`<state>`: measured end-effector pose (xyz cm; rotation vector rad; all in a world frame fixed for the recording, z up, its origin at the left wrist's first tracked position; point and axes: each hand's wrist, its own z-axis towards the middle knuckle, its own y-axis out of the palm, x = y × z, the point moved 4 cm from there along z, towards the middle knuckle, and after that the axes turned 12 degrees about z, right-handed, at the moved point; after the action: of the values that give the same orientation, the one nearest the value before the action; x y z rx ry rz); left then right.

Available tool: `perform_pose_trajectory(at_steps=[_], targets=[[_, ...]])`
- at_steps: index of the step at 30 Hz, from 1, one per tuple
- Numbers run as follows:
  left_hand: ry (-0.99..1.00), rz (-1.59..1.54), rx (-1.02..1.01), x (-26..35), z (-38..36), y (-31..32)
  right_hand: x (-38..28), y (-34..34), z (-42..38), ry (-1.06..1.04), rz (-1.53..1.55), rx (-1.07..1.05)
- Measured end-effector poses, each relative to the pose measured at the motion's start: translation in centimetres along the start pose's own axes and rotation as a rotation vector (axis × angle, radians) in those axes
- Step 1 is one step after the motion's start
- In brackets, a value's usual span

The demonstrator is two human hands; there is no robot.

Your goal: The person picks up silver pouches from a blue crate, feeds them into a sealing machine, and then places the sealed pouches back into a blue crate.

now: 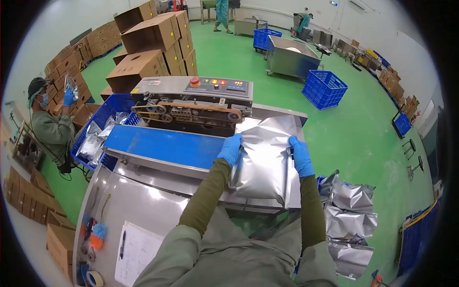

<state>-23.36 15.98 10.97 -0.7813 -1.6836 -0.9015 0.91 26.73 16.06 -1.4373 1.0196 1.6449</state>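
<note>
A large silver foil bag (264, 165) hangs between my two blue-gloved hands, over the right end of the sealing machine (198, 91). My left hand (231, 149) grips the bag's left edge near the top, close to where the blue conveyor belt (162, 146) ends. On the opposite edge, my right hand (301, 155) is closed on the foil at about the same height. The bag's top edge lies beside the right end of the machine's brown sealing band (191, 108). Its lower part bulges toward me.
Silver bags (351, 225) stand in rows at my right. A blue crate (103, 126) of foil bags sits past the belt's left end, where a co-worker (50, 119) holds up a bag. Paper with a pen (136, 253) lies on the steel table (153, 198). Cardboard boxes (148, 52) rise behind the machine.
</note>
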Motion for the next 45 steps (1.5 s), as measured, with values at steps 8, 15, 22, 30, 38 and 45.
perform_pose_trajectory(at_steps=[8, 15, 22, 30, 38, 45], targets=[[0.012, 0.376, 0.001, 3.5, 0.6, -7.2, 1.8, 5.9, 1.4, 0.007, -0.062, -0.017], [0.550, 1.207, 0.231, 8.9, -5.7, -13.9, -1.2, 1.5, -9.8, -0.120, -0.025, 0.025], [0.528, 1.946, 0.257, 9.4, -11.3, -9.8, -0.1, -20.6, -34.1, -0.146, -0.432, 1.092], [0.784, 1.023, 0.050, 11.3, -9.4, -11.5, -1.7, -34.7, -57.0, -0.444, -0.267, 1.505], [0.866, 1.064, -0.015, 10.7, -14.7, -0.7, 0.4, -38.5, -55.4, -0.108, 0.003, 1.114], [0.647, 0.923, -0.202, 11.6, -16.6, 5.5, -14.6, -24.4, -35.7, -0.288, -0.290, 0.731]])
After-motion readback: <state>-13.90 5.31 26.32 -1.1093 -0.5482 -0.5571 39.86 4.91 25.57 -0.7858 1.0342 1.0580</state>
